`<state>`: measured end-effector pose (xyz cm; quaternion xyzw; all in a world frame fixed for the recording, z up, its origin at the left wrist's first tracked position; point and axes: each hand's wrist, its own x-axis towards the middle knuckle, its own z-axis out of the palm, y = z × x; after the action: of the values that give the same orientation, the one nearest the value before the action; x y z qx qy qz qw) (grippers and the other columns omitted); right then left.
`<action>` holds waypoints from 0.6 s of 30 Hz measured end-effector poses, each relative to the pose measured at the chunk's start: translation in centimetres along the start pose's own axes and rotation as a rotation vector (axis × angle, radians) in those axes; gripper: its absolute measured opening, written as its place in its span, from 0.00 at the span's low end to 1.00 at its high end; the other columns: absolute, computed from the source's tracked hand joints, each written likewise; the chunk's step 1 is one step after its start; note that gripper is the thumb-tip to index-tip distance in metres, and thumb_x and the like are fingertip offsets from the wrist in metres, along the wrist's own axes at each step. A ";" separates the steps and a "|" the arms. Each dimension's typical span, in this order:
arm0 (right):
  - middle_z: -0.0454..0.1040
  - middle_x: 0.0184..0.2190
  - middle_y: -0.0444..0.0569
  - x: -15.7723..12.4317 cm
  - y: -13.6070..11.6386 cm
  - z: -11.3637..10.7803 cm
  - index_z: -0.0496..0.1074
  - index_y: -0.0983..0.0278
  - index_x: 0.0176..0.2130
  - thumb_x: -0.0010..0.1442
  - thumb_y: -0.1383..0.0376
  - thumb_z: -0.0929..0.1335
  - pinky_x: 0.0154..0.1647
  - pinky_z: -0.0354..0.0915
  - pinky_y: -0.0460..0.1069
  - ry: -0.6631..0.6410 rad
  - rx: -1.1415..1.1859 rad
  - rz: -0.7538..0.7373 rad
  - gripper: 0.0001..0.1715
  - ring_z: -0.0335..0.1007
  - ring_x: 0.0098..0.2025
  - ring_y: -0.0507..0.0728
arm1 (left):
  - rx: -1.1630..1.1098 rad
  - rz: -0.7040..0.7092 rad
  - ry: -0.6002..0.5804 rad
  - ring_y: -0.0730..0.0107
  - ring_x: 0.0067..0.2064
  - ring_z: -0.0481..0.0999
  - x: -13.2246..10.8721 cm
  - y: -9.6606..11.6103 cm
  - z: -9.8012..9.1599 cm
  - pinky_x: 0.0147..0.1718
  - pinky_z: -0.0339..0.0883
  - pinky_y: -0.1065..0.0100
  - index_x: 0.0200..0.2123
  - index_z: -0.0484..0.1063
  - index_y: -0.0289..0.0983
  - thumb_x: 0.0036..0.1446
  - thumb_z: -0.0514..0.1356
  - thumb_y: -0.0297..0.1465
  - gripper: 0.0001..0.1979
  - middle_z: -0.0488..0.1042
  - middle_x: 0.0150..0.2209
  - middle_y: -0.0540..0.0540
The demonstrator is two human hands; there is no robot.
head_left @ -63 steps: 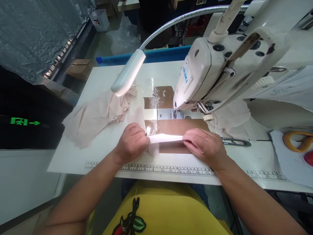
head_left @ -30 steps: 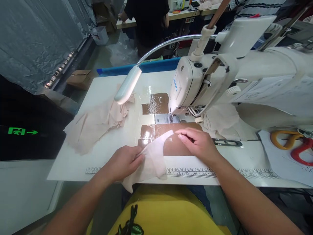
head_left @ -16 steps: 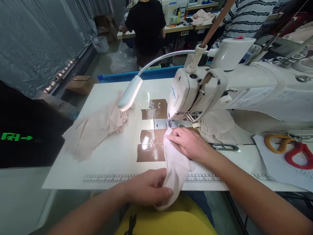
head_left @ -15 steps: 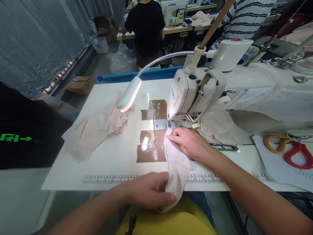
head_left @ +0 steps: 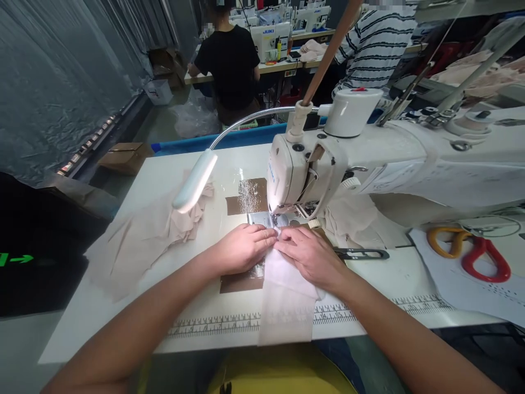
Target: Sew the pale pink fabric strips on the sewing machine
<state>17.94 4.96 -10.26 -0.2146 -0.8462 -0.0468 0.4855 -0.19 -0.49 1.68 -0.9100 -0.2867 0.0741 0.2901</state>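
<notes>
A pale pink piece of fabric (head_left: 289, 298) runs from the needle area of the white sewing machine (head_left: 283, 169) down over the table's front edge. My left hand (head_left: 246, 246) lies at the fabric's upper left edge, its fingertips closed together on it just in front of the presser foot (head_left: 274, 219). On the right side, my right hand (head_left: 309, 254) pinches the same fabric, the fingertips of both hands almost meeting. The fabric's top end is partly hidden under the fingers. Brown tape (head_left: 246, 205) covers the table beside the needle plate.
Sheer pink fabric (head_left: 139, 246) lies crumpled at left, under a lamp head (head_left: 194, 183). To the right are black thread snips (head_left: 363, 254), scissors with orange and red handles (head_left: 488, 260), and paper (head_left: 435, 273). A ruler strip (head_left: 217, 325) marks the front edge. Two people work beyond.
My left hand has risen from the fabric's lower end to the needle area, beside my right hand. The fabric now lies flatter and hangs straight over the edge. The camera view has shifted.
</notes>
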 end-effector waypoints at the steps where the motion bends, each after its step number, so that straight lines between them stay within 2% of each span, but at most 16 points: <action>1: 0.70 0.42 0.50 0.0 0.1 0.0 0.73 0.58 0.46 0.67 0.66 0.59 0.41 0.56 0.51 0.000 0.017 -0.004 0.15 0.61 0.42 0.56 | 0.012 0.013 0.002 0.60 0.52 0.70 0.0 -0.4 0.4 0.47 0.68 0.58 0.55 0.67 0.34 0.65 0.49 0.29 0.17 0.70 0.55 0.38; 7: 0.70 0.34 0.48 -0.3 0.5 -0.3 0.72 0.63 0.46 0.65 0.71 0.57 0.35 0.55 0.49 0.082 0.115 -0.081 0.18 0.59 0.34 0.54 | 0.109 -0.104 0.023 0.57 0.52 0.69 -0.3 0.6 0.9 0.46 0.67 0.56 0.53 0.69 0.33 0.65 0.50 0.30 0.17 0.71 0.54 0.39; 10: 0.68 0.31 0.47 -0.4 0.6 0.0 0.73 0.63 0.45 0.61 0.74 0.57 0.33 0.53 0.49 0.055 0.061 -0.119 0.20 0.56 0.33 0.54 | 0.149 -0.138 0.018 0.57 0.48 0.71 0.0 1.3 1.0 0.42 0.69 0.57 0.53 0.69 0.32 0.66 0.49 0.30 0.17 0.71 0.54 0.37; 13: 0.66 0.29 0.46 -0.4 0.7 0.3 0.73 0.63 0.42 0.60 0.75 0.58 0.31 0.51 0.49 0.026 -0.013 -0.097 0.19 0.54 0.31 0.54 | 0.173 -0.174 0.007 0.57 0.47 0.71 0.5 1.6 1.1 0.40 0.69 0.58 0.52 0.70 0.32 0.66 0.49 0.30 0.16 0.71 0.53 0.37; 18: 0.65 0.28 0.46 -0.4 0.8 0.6 0.74 0.63 0.40 0.61 0.75 0.59 0.30 0.49 0.49 0.059 -0.042 -0.075 0.18 0.52 0.30 0.53 | 0.120 -0.236 -0.013 0.57 0.48 0.70 0.7 1.6 0.9 0.43 0.68 0.57 0.55 0.67 0.31 0.66 0.49 0.32 0.18 0.70 0.55 0.40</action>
<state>17.99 5.69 -11.01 -0.1915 -0.8377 -0.0893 0.5036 0.87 -0.74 0.02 -0.8505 -0.3886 0.0625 0.3488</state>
